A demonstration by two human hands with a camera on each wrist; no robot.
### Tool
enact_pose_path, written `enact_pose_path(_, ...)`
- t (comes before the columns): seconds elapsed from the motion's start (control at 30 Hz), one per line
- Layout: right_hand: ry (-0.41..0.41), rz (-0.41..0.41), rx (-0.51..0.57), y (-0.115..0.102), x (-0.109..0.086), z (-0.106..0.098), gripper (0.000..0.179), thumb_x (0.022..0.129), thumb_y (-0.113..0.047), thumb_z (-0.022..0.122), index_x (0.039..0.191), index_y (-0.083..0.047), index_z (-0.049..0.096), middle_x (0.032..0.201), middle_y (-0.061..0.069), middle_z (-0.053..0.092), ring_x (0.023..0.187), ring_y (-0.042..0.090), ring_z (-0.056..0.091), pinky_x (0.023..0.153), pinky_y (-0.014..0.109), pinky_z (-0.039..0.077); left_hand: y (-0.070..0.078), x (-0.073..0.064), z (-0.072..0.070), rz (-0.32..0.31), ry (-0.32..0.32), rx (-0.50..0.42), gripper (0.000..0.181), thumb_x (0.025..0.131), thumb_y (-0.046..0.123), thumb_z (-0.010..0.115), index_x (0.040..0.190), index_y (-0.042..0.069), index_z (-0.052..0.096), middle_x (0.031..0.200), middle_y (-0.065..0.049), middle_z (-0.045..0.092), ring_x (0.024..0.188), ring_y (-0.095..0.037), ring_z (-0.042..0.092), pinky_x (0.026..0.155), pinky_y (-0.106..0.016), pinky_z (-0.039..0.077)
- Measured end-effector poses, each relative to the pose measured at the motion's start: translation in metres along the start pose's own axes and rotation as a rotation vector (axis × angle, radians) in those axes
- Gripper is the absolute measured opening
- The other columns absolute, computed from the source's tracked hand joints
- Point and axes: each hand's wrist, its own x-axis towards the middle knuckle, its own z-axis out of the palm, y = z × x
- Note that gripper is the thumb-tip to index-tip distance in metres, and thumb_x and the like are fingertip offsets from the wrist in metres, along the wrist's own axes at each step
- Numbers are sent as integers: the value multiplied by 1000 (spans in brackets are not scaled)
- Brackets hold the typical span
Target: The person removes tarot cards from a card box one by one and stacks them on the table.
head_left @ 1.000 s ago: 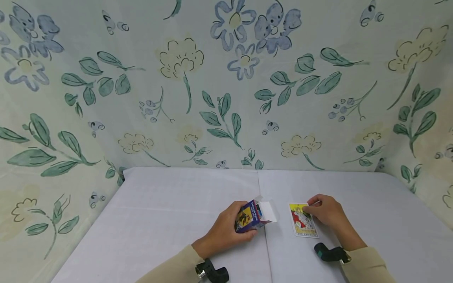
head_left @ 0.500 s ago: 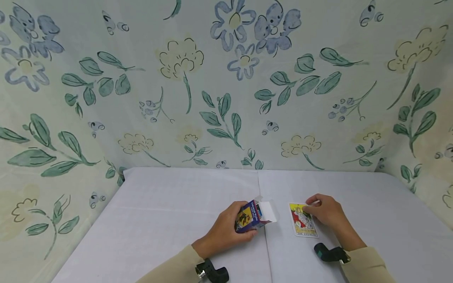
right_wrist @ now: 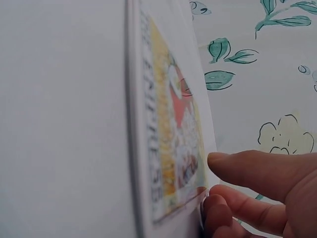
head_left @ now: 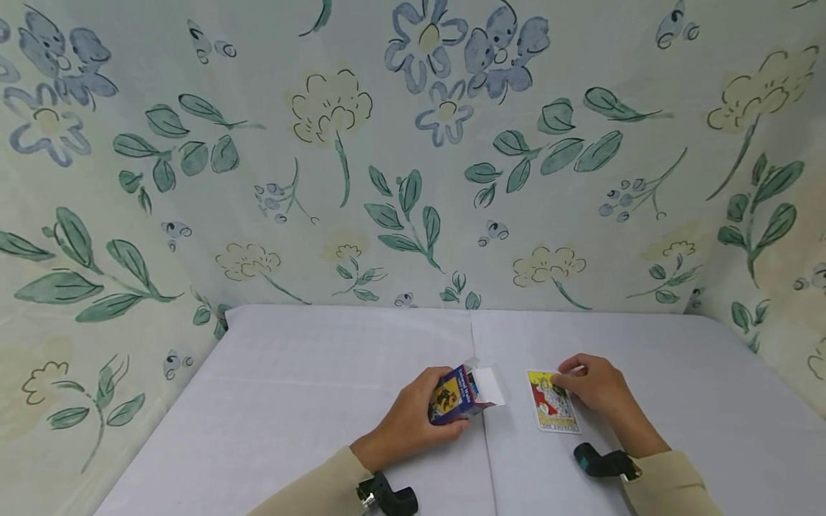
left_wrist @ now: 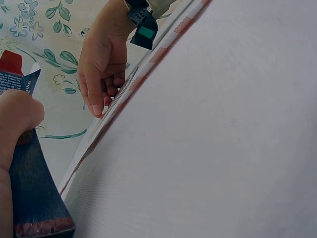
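My left hand (head_left: pixel 413 412) grips a blue card box (head_left: pixel 449 398) with a yellow picture panel, tilted above the table. Its white end flap (head_left: pixel 488 387) stands out to the right, and something dark shows in the opening. In the left wrist view the box (left_wrist: pixel 37 183) is seen from its dark blue side. To the right, a tarot card (head_left: pixel 551 403) lettered "The Empress" lies face up on the white cloth. My right hand (head_left: pixel 596 387) pinches the card's top right corner, thumb over the face. The right wrist view shows the card (right_wrist: pixel 173 124) blurred, with curled fingers at its edge.
A white cloth (head_left: pixel 310 380) with a centre crease covers the table. Behind and at both sides hangs a flowered fabric (head_left: pixel 413 215). Black wrist cameras (head_left: pixel 390 496) are strapped at both cuffs.
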Motion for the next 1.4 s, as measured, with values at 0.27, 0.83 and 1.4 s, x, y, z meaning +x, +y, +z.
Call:
enact_pose_path(0.27,28,-6,26,-4,-3,-3,35,84,-24,70,106,3,62,90,17,61,80,30,55,61,30,50,-2,-1,0,2,4,-4,68,82,44,72,136,18,41,120,6,53,96,-4,51,80,-20,48)
enact_pose_path(0.83,58,-180,66,-35,-17,-9,38,84,-35,73,105,-5,63,90,14,60,79,28,55,64,41,52,-3,0,1,-12,2,-51,68,82,45,73,136,17,43,119,6,54,95,-4,52,78,-20,48)
enact_pose_path(1.4,49,-273,149,-80,-52,-4,22,86,-21,72,100,-6,67,81,7,61,72,23,58,62,32,54,-3,-1,1,-10,2,-47,68,81,41,74,136,18,42,119,6,53,95,-4,52,79,-20,48)
